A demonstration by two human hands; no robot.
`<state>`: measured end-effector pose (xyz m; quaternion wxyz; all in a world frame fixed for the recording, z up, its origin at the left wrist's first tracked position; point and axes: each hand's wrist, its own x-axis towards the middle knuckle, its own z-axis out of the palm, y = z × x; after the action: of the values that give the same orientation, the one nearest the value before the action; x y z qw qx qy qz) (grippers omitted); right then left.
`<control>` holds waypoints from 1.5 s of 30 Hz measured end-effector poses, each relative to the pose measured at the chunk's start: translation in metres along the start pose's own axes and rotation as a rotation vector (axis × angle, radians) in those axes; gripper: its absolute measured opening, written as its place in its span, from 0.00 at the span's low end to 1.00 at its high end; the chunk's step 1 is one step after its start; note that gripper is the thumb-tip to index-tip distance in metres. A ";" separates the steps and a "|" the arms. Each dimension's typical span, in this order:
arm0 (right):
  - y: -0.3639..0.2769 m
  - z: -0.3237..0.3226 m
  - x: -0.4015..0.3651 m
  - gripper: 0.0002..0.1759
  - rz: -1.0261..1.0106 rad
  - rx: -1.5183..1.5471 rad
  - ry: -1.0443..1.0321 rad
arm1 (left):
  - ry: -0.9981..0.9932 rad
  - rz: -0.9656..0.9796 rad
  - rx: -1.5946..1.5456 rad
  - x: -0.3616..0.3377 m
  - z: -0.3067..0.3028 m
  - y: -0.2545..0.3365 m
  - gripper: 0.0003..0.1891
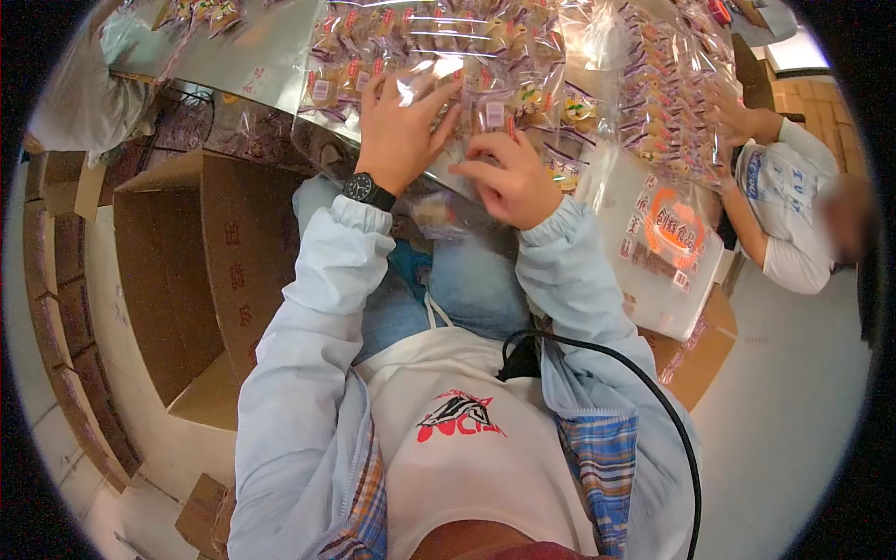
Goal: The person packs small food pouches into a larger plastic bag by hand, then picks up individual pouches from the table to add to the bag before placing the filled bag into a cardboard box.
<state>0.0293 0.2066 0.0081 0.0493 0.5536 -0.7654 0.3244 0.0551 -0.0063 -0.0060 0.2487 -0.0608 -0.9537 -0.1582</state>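
Observation:
A large clear plastic bag holds rows of small wrapped snack packets, with purple edging and white labels. My left hand, a black watch at its wrist, lies over the bag's near side with fingers spread. Just below a labelled packet is my right hand, its fingers bent and thumb and forefinger apart. Under the hands, at the table's near edge, a blurred packet shows above my knees. Loose packets lie to the right of my right hand.
A second packed clear bag lies to the right, with another person's hand at it. Flat printed plastic bags are stacked nearer me. An opened cardboard box stands at left, near another person's sleeve. A black cable crosses my jacket.

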 end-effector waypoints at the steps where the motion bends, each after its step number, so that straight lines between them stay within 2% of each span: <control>1: 0.001 0.001 0.005 0.27 0.002 0.005 0.044 | 0.023 0.003 -0.008 0.001 0.001 0.000 0.21; 5: 0.000 0.004 0.013 0.24 -0.045 0.008 0.149 | -0.023 -0.013 -0.003 0.000 0.002 -0.003 0.22; 8: -0.008 0.008 0.014 0.25 0.082 0.093 0.267 | -0.046 -0.019 0.008 -0.001 0.003 -0.007 0.22; 11: 0.005 0.012 0.016 0.25 0.016 -0.007 0.272 | -0.016 -0.007 -0.007 -0.001 0.002 -0.002 0.22; 14: 0.000 0.018 0.020 0.25 0.167 -0.210 0.499 | 0.025 -0.032 -0.031 0.003 0.005 0.000 0.22; 17: 0.001 0.018 0.011 0.26 0.294 -0.157 0.447 | 0.023 -0.034 -0.016 0.003 0.004 0.003 0.21; 20: -0.003 0.023 0.002 0.26 0.244 -0.178 0.558 | 0.029 -0.022 0.035 0.002 0.010 0.003 0.24; 23: -0.003 0.017 -0.010 0.25 0.198 -0.326 0.443 | 0.041 -0.028 0.147 0.010 0.011 0.020 0.25; 25: 0.005 0.011 -0.004 0.24 0.244 -0.357 0.425 | 0.061 -0.038 0.206 0.016 0.012 0.032 0.24; 26: 0.007 0.008 -0.002 0.23 0.271 -0.375 0.419 | -0.016 -0.048 0.175 0.019 0.012 0.034 0.23; 29: 0.004 0.001 -0.003 0.22 0.361 -0.360 0.446 | -0.053 -0.048 0.189 0.019 0.013 0.043 0.22; 30: 0.005 0.002 -0.008 0.22 0.364 -0.332 0.420 | -0.022 -0.002 0.209 0.021 0.013 0.043 0.21; 32: 0.009 0.005 -0.012 0.22 0.368 -0.273 0.373 | -0.070 -0.010 0.262 0.020 0.015 0.043 0.20; 35: 0.009 0.000 0.003 0.22 0.315 -0.411 0.362 | -0.230 -0.094 0.360 0.021 0.018 0.050 0.18; 37: 0.017 -0.007 0.008 0.21 0.276 -0.584 0.297 | -0.186 -0.100 0.377 0.020 0.025 0.053 0.17; 40: 0.029 -0.012 0.009 0.16 0.209 -0.763 0.229 | 0.113 0.001 0.285 0.015 0.032 0.052 0.15; 43: 0.033 -0.011 0.012 0.15 0.143 -0.850 0.173 | 0.016 -0.011 0.334 0.012 0.038 0.050 0.15; 44: 0.042 -0.006 0.012 0.14 0.108 -0.875 0.180 | 0.105 -0.008 0.353 0.015 0.037 0.053 0.15; 45: 0.048 -0.003 0.010 0.14 0.076 -0.902 0.190 | 0.078 0.004 0.325 0.015 0.037 0.052 0.16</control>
<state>-0.0171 0.2087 -0.0064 0.3432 0.4163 -0.8419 0.0100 0.0353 0.0553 -0.0155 0.2925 -0.0153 -0.9561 -0.0035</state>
